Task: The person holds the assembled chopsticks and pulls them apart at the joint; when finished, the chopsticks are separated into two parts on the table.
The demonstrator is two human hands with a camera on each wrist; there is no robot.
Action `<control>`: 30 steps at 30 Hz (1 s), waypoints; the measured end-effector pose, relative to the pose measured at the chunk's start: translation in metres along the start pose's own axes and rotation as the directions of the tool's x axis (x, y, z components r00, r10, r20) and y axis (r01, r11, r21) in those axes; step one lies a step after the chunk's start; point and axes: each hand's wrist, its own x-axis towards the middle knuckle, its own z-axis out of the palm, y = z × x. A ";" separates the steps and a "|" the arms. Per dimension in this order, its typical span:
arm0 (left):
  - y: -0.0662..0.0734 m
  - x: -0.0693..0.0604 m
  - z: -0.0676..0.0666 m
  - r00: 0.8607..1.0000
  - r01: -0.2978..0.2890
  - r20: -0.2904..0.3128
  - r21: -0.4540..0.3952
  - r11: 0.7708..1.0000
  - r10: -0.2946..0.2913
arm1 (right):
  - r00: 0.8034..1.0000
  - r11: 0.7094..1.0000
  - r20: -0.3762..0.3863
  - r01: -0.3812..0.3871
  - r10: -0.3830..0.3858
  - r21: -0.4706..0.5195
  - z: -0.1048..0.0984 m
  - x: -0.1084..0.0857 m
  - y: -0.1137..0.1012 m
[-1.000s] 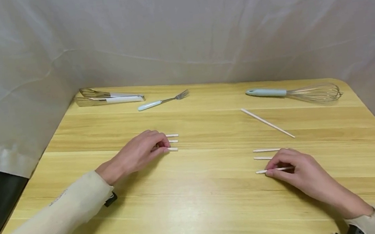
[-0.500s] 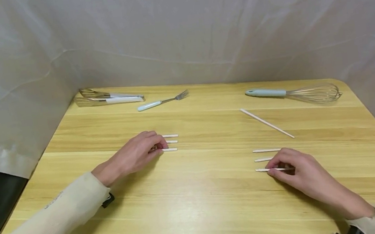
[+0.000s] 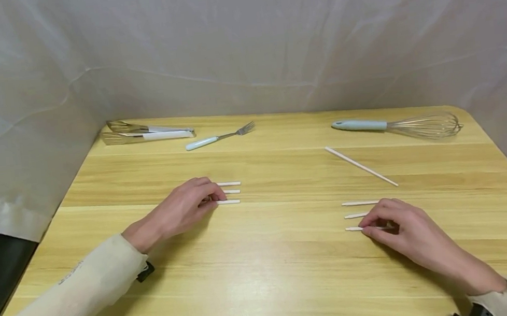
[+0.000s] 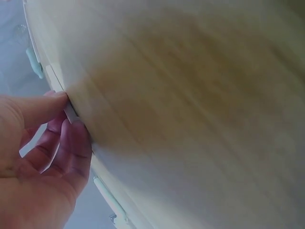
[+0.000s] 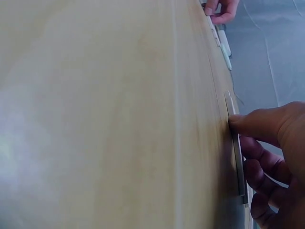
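In the head view, three white chopsticks lie side by side under my left hand [image 3: 184, 207], their right ends showing. My left thumb and fingers pinch the nearest chopstick [image 3: 229, 202], which lies at the table surface. At the right, three more chopsticks form a row, partly covered by my right hand [image 3: 404, 227]. That hand pinches the nearest one [image 3: 353, 228]; in the right wrist view, my thumb is on one side of this chopstick [image 5: 238, 160] and the fingers on the other. A single chopstick [image 3: 361, 166] lies slantwise beyond the right row.
Along the back of the wooden table [image 3: 267, 281] lie tongs [image 3: 149, 131] with white handles, a fork [image 3: 220, 136] with a pale blue handle, and a whisk [image 3: 395, 127] with a pale blue handle. A grey-white curtain [image 3: 240, 44] hangs behind and at the sides.
My left hand has slid slightly left, baring more of the chopsticks' ends. The nearest right chopstick has shifted a little away from me, nearer the others; the middle one has moved slightly towards me.
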 end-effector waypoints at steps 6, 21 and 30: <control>-0.001 0.000 -0.002 1.000 0.003 0.002 -0.018 1.000 -0.003 | 1.000 1.000 -0.009 -0.009 0.009 -0.005 -0.006 0.004 0.000; -0.003 0.000 -0.001 1.000 0.021 0.015 -0.022 1.000 -0.020 | 0.951 0.950 -0.025 -0.304 0.307 0.071 -0.054 0.054 0.048; -0.005 0.000 -0.001 1.000 0.012 0.013 -0.030 0.999 -0.012 | 0.924 0.930 0.098 -0.366 0.368 -0.038 -0.046 0.070 0.070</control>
